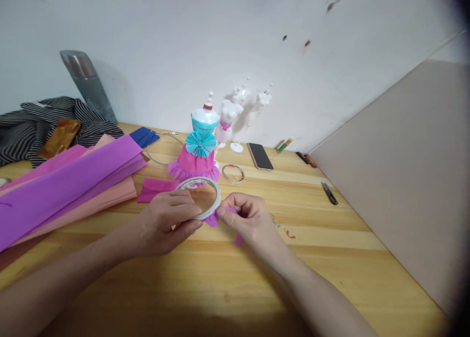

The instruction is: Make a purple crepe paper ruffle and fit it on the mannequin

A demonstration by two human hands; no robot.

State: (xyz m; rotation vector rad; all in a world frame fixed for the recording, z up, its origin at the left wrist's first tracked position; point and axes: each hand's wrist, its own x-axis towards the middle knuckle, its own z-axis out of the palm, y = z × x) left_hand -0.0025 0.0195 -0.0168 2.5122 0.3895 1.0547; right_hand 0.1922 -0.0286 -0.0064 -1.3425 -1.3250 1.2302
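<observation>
My left hand (169, 222) is closed round the near left side of a white roll of tape (218, 196), held tilted above the table. At the roll's right edge, my right hand (249, 217) pinches a purple crepe paper strip (211, 219). That strip runs under the roll and shows again below my right hand; part of it is hidden by my fingers. Just behind the roll stands a small mannequin (206, 115) dressed in a turquoise top, a turquoise pleated fan (200, 144) and a pink skirt (194, 161) with a purple ruffle.
Crepe paper sheets (73, 185) and a striped cloth (18, 131) lie at left, with a bottle (88, 84) behind. White mannequins (231, 111), a phone (260, 156) and another tape roll (233, 173) are further back. A folding knife (329, 193) and paper scraps (288, 234) lie right.
</observation>
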